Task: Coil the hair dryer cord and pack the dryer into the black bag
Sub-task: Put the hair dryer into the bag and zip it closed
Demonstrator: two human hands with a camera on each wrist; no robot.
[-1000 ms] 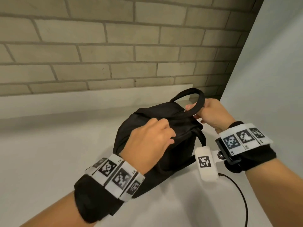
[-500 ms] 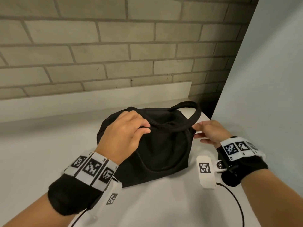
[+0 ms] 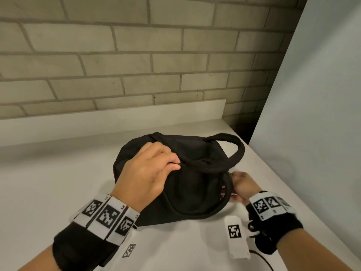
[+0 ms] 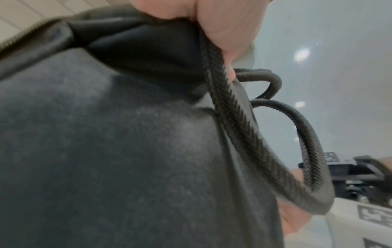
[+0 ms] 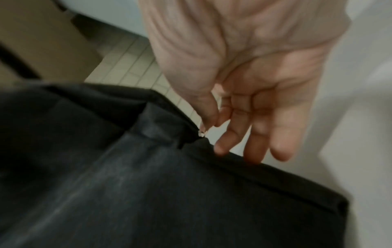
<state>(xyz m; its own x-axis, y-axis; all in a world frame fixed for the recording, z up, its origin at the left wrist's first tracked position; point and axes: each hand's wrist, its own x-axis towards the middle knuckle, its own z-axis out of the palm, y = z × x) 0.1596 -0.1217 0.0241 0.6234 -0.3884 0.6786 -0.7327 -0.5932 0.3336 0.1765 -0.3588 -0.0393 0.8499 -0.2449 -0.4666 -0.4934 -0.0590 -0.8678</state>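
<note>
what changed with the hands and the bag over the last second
The right hand let go of the strap handle it was gripping and dropped to the bag's right end, where thumb and forefinger pinch a small zipper pull. The black bag sank from propped up to slumped flatter on the white counter. The left hand stayed, gripping the bag's top.
</note>
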